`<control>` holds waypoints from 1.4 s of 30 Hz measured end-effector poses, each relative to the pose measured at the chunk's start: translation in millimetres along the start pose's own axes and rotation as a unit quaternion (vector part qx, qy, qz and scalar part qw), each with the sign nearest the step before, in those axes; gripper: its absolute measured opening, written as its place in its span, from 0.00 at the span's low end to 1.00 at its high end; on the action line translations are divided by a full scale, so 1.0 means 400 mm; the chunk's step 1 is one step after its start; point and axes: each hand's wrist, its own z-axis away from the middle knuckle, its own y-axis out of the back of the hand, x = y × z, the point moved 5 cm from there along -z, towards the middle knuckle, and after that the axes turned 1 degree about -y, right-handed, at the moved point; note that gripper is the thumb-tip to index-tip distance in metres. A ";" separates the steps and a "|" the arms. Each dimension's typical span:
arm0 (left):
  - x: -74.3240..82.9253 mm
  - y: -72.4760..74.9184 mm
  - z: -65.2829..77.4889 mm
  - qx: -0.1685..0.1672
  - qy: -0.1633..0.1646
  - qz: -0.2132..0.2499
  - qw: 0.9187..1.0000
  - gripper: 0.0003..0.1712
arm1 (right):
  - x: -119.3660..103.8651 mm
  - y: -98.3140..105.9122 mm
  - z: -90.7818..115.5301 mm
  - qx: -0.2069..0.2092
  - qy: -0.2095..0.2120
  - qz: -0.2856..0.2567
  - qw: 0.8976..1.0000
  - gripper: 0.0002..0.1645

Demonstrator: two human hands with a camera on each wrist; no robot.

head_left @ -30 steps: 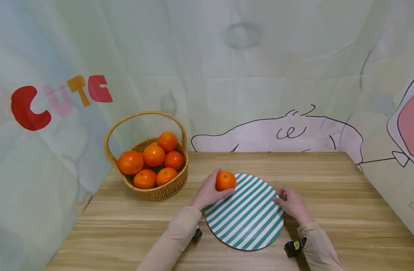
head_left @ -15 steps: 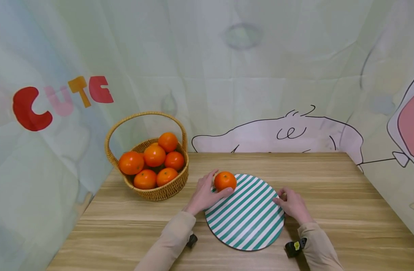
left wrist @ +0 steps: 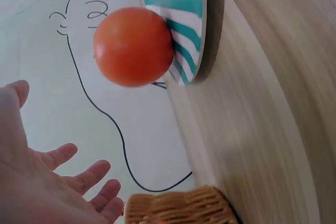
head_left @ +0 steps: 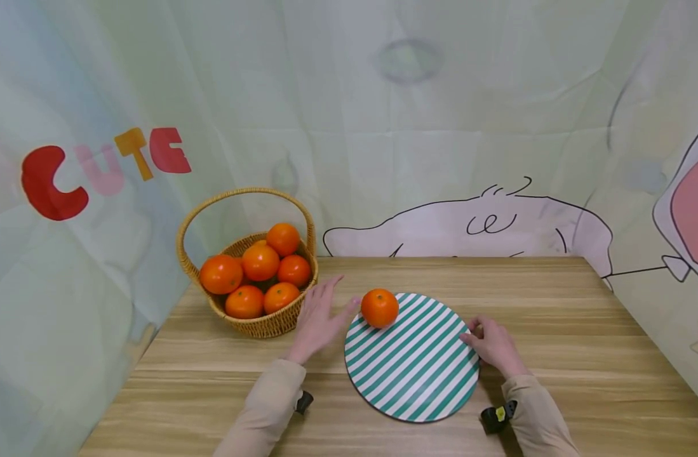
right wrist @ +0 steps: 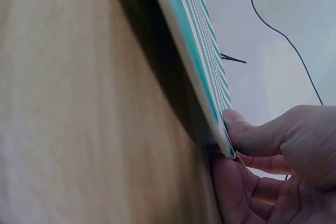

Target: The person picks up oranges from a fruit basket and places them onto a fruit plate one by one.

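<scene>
A round board with green and white stripes lies on the table. One orange rests near its far left edge. My left hand is spread, fingers apart, between the basket and the orange, touching neither fruit nor board. In the left wrist view its fingers are stretched out with nothing in them. At the board's right edge my right hand pinches the rim. The right wrist view shows the thumb on the striped top and curled fingers under the edge, with a dark gap beneath the board.
A wicker basket with a tall handle stands at the back left, holding several oranges. The wooden table meets a printed curtain along its back and sides.
My left hand has let go of the orange and moved left toward the basket, its fingers spreading. The orange stays on the board. My right hand has kept its place at the rim.
</scene>
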 end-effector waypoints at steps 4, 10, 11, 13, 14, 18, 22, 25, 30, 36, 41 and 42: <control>-0.019 0.031 0.005 0.014 0.003 -0.018 1.000 0.41 | 0.001 0.000 0.000 0.002 0.000 -0.002 1.000 0.14; -0.060 0.082 0.002 0.054 0.013 -0.042 0.998 0.40 | 0.001 -0.001 -0.001 0.000 -0.008 0.000 1.000 0.14; -0.067 0.090 0.000 0.062 0.016 -0.044 0.997 0.39 | 0.001 0.000 -0.001 -0.001 -0.007 0.000 1.000 0.14; -0.081 0.104 -0.002 0.073 0.024 -0.049 0.996 0.38 | 0.001 0.000 -0.001 0.000 -0.005 0.002 1.000 0.14; -0.088 0.108 -0.003 0.077 0.029 -0.052 0.995 0.38 | 0.001 0.001 -0.001 0.000 -0.003 0.002 1.000 0.14; -0.114 0.114 -0.002 0.081 0.050 -0.059 0.994 0.39 | 0.001 0.002 -0.001 0.001 0.002 0.003 1.000 0.14; -0.133 0.117 -0.003 0.089 0.061 -0.066 0.992 0.37 | 0.001 0.002 0.000 0.000 0.000 0.000 1.000 0.15; -0.143 0.123 -0.007 0.089 0.068 -0.070 0.991 0.35 | 0.000 0.001 0.001 0.001 0.000 -0.002 1.000 0.14; -0.155 0.128 -0.013 0.081 0.083 -0.063 0.991 0.33 | 0.000 0.001 0.001 0.001 0.003 -0.004 1.000 0.14; -0.157 0.139 -0.019 0.067 0.098 -0.052 0.992 0.32 | 0.001 0.000 0.001 -0.002 0.002 -0.010 1.000 0.14; -0.160 0.149 -0.024 0.066 0.100 -0.038 0.992 0.32 | 0.002 -0.001 0.000 -0.004 0.001 -0.010 1.000 0.15; -0.161 0.150 -0.024 0.065 0.100 -0.036 0.992 0.32 | 0.002 -0.001 0.000 -0.005 0.000 -0.010 1.000 0.15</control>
